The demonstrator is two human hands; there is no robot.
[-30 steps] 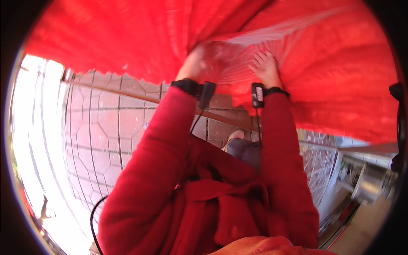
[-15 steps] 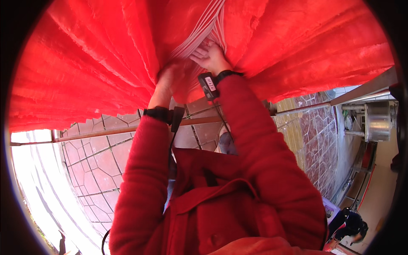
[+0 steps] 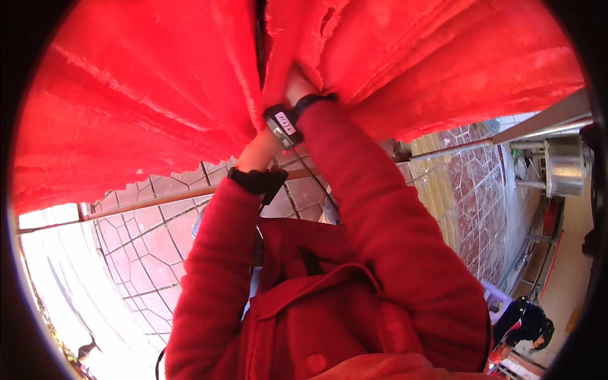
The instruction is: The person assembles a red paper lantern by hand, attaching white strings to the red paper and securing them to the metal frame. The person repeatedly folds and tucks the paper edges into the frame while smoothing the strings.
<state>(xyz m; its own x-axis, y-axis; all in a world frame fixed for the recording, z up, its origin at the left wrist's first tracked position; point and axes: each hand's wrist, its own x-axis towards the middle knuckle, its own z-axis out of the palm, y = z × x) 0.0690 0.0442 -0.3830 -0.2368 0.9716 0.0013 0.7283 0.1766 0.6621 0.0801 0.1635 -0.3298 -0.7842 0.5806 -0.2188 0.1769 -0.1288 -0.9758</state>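
A large sheet of red cloth (image 3: 158, 95) hangs in folds in front of me, its edges frayed. My right hand (image 3: 296, 86) reaches into the folds near the top middle, and the cloth covers its fingers. Lower and to the left, my left hand (image 3: 258, 151) is against the cloth's lower edge. Its fingers are hidden behind the folds and a small black device (image 3: 282, 126) by my right wrist. I cannot make out what either hand grips. Both wrists carry dark bands, and red sleeves cover my arms. A narrow dark gap parts the folds above my hands.
Below the cloth a thin metal rail (image 3: 145, 209) crosses from left to right. Reddish paving (image 3: 142, 253) lies under it, with a yellow strip (image 3: 437, 190) to the right. A metal pot (image 3: 565, 166) stands at the far right. Another person (image 3: 529, 323) is at the lower right.
My right hand has moved left and into the folds, hiding its fingers. My left hand has shifted right and lower. The white cords seen earlier are now covered by cloth.
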